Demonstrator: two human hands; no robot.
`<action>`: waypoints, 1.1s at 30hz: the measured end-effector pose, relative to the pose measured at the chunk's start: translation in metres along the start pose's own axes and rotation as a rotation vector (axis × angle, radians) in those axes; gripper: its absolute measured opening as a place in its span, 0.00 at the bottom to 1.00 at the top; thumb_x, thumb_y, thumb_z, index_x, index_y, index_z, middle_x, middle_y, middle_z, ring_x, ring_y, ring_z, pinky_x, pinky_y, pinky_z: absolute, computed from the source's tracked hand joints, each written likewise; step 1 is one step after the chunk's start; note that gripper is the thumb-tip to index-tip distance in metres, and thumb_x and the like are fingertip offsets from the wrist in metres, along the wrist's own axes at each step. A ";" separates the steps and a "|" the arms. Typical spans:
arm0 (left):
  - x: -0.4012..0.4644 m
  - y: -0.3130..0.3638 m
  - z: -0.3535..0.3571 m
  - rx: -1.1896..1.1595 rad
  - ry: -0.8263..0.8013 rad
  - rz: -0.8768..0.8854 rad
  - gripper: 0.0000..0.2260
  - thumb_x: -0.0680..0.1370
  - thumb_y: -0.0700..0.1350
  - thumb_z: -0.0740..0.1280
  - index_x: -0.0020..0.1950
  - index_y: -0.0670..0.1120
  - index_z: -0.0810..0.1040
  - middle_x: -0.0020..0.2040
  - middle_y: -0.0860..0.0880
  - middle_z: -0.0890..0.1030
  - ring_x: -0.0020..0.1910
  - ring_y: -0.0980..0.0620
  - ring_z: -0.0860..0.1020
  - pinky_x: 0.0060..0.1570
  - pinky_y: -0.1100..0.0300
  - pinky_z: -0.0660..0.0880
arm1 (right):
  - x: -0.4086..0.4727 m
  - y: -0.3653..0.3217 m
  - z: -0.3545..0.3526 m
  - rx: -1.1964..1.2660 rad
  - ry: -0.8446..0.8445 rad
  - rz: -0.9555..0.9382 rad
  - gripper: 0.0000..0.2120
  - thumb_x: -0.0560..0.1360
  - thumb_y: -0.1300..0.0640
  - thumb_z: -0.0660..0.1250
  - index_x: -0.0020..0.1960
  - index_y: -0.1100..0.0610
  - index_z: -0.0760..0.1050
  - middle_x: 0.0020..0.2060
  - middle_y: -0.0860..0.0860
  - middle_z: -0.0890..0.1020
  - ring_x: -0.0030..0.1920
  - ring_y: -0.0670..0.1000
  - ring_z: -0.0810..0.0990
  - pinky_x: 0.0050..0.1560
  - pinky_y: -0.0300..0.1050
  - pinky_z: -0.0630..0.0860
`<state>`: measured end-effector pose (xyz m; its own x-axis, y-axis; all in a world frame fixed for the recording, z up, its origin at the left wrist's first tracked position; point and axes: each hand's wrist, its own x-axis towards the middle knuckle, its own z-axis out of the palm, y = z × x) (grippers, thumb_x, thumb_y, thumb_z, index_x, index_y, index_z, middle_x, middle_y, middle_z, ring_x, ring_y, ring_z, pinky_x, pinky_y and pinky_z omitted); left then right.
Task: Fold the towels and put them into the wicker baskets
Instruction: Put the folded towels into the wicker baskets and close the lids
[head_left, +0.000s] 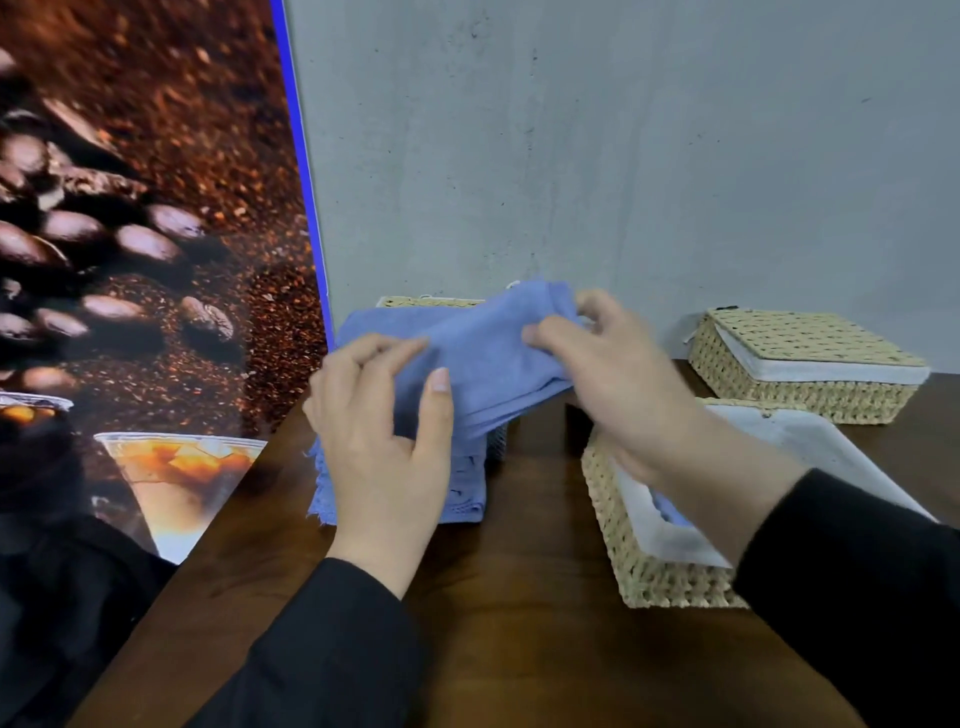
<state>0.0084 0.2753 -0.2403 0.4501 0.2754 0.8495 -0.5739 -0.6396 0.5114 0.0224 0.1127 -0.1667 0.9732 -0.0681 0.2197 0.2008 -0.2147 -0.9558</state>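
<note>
Two black sleeves (332, 649) reach over a glossy dark brown wooden table (519, 649). The left hand (382, 457) and right hand (618, 374) pinch a soft blue terry towel (467, 358) above the table, its long axis running left to right. Below it lie folded blue towels (467, 483). Near right sits a rectangular woven wicker basket with white lining (644, 577); a second lined wicker basket (795, 384) sits far right. No writing is readable.
</note>
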 end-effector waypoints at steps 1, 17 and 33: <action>0.003 0.004 -0.001 -0.003 -0.053 -0.042 0.17 0.80 0.53 0.63 0.64 0.45 0.78 0.62 0.50 0.74 0.64 0.52 0.71 0.65 0.49 0.67 | -0.002 -0.007 -0.016 -0.014 -0.026 -0.012 0.15 0.69 0.49 0.71 0.53 0.55 0.78 0.41 0.55 0.80 0.42 0.54 0.79 0.46 0.54 0.74; -0.022 0.109 0.079 -0.572 -0.699 -0.394 0.12 0.78 0.61 0.67 0.50 0.54 0.78 0.45 0.55 0.82 0.44 0.58 0.81 0.43 0.60 0.77 | -0.043 0.004 -0.144 0.203 -0.078 0.161 0.17 0.80 0.55 0.68 0.68 0.54 0.74 0.58 0.52 0.85 0.58 0.53 0.85 0.59 0.54 0.80; -0.067 0.036 0.106 -0.282 -0.679 -0.055 0.21 0.81 0.58 0.53 0.57 0.51 0.84 0.57 0.66 0.78 0.67 0.69 0.70 0.69 0.59 0.64 | -0.012 0.068 -0.202 -1.153 -0.241 0.387 0.19 0.82 0.44 0.63 0.39 0.57 0.73 0.36 0.53 0.78 0.35 0.51 0.72 0.37 0.44 0.66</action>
<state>0.0302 0.1584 -0.2924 0.7554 -0.2615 0.6008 -0.6510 -0.4038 0.6427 0.0021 -0.0981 -0.1945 0.9667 -0.1639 -0.1967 -0.2021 -0.9602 -0.1930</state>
